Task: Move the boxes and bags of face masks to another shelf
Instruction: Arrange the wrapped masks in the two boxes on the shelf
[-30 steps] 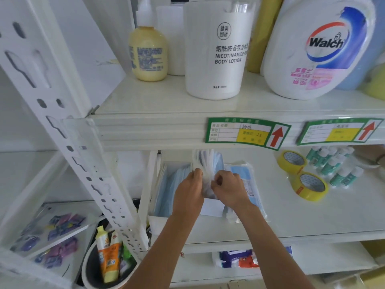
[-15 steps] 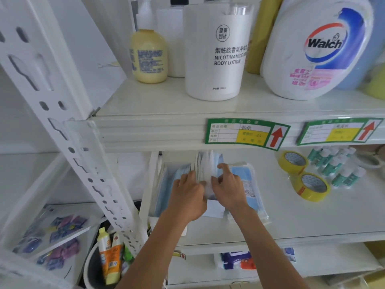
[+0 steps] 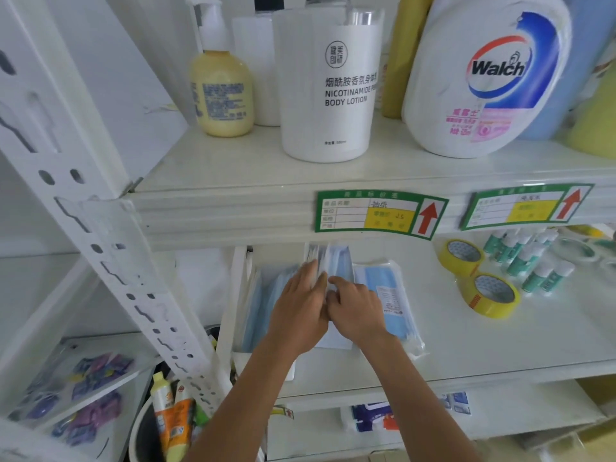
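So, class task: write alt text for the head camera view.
Both hands, left and right, grip an upright bag of face masks on a white shelf, between other mask packs. Yellow tape rolls sit right; lotion bottle above.

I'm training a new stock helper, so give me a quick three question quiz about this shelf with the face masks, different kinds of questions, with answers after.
1. True or false: both hands are on the upright mask stack on the middle shelf.
2. Multiple choice: what lies flat just right of the right hand? A) a bag of blue masks B) a tape roll C) a lotion bottle
3. Fill in: the two yellow tape rolls sit on the ___ shelf as the masks.

Key:
1. True; the left hand and right hand meet at the stack, fingers against it.
2. A, the bag of blue masks.
3. Same.
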Action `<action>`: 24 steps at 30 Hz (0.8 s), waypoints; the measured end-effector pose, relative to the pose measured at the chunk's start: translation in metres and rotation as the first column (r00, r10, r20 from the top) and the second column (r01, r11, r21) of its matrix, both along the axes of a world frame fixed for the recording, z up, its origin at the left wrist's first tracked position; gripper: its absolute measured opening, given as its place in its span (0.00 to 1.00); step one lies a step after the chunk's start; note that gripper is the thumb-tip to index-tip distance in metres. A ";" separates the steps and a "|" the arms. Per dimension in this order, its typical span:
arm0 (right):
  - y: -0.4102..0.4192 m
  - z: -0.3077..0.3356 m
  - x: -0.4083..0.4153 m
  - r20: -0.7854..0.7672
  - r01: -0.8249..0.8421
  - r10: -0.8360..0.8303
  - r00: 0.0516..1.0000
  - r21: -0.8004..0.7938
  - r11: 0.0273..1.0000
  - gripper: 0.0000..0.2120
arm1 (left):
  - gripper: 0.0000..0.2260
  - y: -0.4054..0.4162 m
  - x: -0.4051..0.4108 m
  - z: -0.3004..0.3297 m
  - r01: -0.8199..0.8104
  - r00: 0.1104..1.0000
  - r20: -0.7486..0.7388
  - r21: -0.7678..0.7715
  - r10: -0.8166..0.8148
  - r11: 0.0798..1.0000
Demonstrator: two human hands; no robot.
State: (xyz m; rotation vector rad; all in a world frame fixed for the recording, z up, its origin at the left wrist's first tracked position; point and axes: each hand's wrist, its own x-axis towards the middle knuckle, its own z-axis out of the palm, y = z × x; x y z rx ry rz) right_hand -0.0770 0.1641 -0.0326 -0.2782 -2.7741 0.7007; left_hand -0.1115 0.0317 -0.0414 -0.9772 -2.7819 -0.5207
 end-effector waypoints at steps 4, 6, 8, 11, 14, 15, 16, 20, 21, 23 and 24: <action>0.005 0.000 0.003 0.028 -0.016 0.016 0.999 0.011 1.000 0.16 | 0.30 0.002 -0.004 -0.003 -0.044 0.993 0.103 -0.061 0.050 0.997; 0.007 -0.001 0.005 0.042 -0.038 0.037 0.998 0.022 0.999 0.16 | 0.30 0.001 -0.009 -0.003 -0.052 0.980 0.187 -0.118 0.074 0.992; 0.007 -0.002 0.008 0.044 -0.055 0.055 0.998 0.001 0.998 0.16 | 0.29 0.002 -0.013 0.000 -0.042 0.967 0.244 -0.138 0.075 0.990; 0.003 -0.005 0.011 0.022 -0.081 0.081 0.996 0.001 0.997 0.13 | 0.18 0.003 -0.016 0.010 -0.025 0.960 0.279 -0.038 0.034 0.999; 0.003 -0.003 0.012 0.021 -0.092 0.093 0.995 -0.014 0.996 0.12 | 0.13 0.005 -0.015 0.014 0.007 0.979 0.205 0.055 -0.018 0.998; 0.004 -0.002 0.012 0.026 -0.101 0.102 0.994 -0.037 0.994 0.12 | 0.13 0.005 -0.014 0.014 0.012 0.983 0.183 0.079 -0.027 0.997; 0.006 -0.001 0.012 0.034 -0.115 0.117 0.993 -0.064 0.991 0.12 | 0.15 0.006 -0.013 0.014 0.016 0.985 0.168 0.104 -0.033 0.994; 0.009 0.000 0.011 0.039 -0.115 0.121 0.992 -0.128 0.985 0.11 | 0.24 0.015 -0.015 0.010 0.005 0.989 0.143 0.116 -0.021 0.993; 0.008 -0.001 0.011 0.027 -0.100 0.105 0.994 -0.132 0.986 0.11 | 0.25 0.017 -0.017 0.008 -0.018 0.983 0.181 0.092 0.001 0.996; 0.007 -0.004 0.010 0.021 -0.073 0.076 0.997 -0.116 0.991 0.15 | 0.26 0.017 -0.022 0.002 -0.056 0.964 0.260 0.020 0.049 0.998; 0.007 -0.005 0.010 0.031 -0.062 0.065 0.997 -0.108 0.992 0.18 | 0.26 0.016 -0.024 -0.002 -0.054 0.966 0.254 -0.017 0.057 0.998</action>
